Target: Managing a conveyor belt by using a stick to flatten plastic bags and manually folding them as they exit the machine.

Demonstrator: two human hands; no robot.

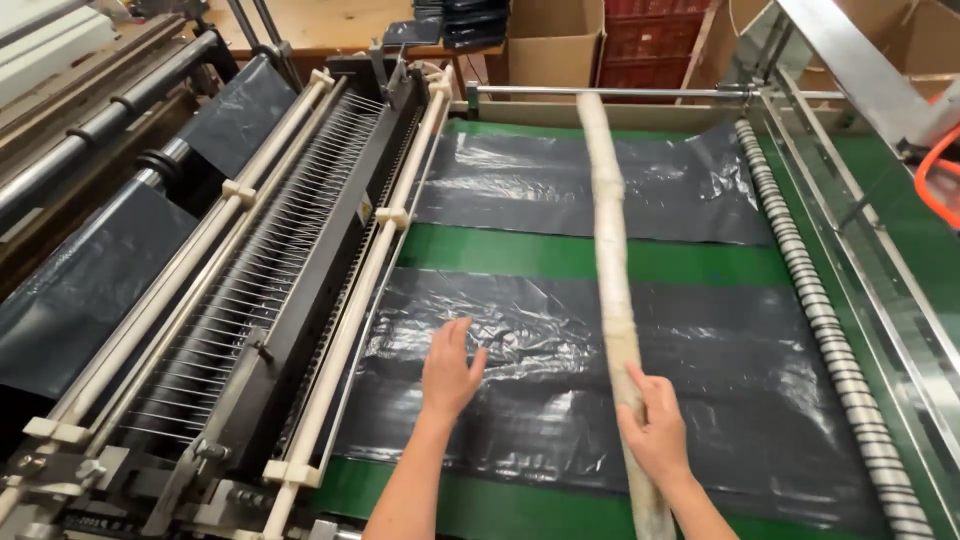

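A stack of black plastic bags (560, 370) lies flat on the green conveyor table (560, 255). My left hand (450, 368) rests palm-down on the stack's left part, fingers spread. My right hand (655, 425) lies on a long cream-wrapped bar (610, 230) that runs from the near edge across the bags to the far rail. A second stack of black bags (590, 185) lies farther back under the same bar.
A bag-making machine with cream rods, a row of thin wires (290, 220) and black film (90, 270) fills the left. A ribbed roller (810, 290) runs along the right side. Cardboard boxes (555, 40) and red crates (650, 40) stand behind.
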